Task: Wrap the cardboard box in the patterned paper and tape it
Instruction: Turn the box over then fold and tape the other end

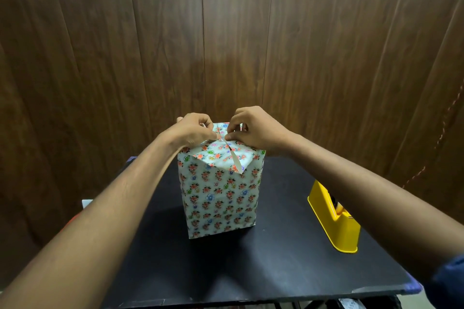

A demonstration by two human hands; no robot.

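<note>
The box [221, 195] stands upright in the middle of the black table, fully covered in white paper with small flowers; no cardboard shows. On its top the paper flaps [221, 155] are folded inward and meet near the centre, with one pointed flap tip hanging over the front edge. My left hand [194, 130] and my right hand [253, 128] both rest on the top, thumbs and forefingers pinching the flap edges where they meet. No tape is visible on the paper.
A yellow tape dispenser [334, 221] sits on the table's right side, close under my right forearm. The black table [251, 271] is small, with its front edge near the bottom. A dark wood-panel wall [226, 32] stands right behind it.
</note>
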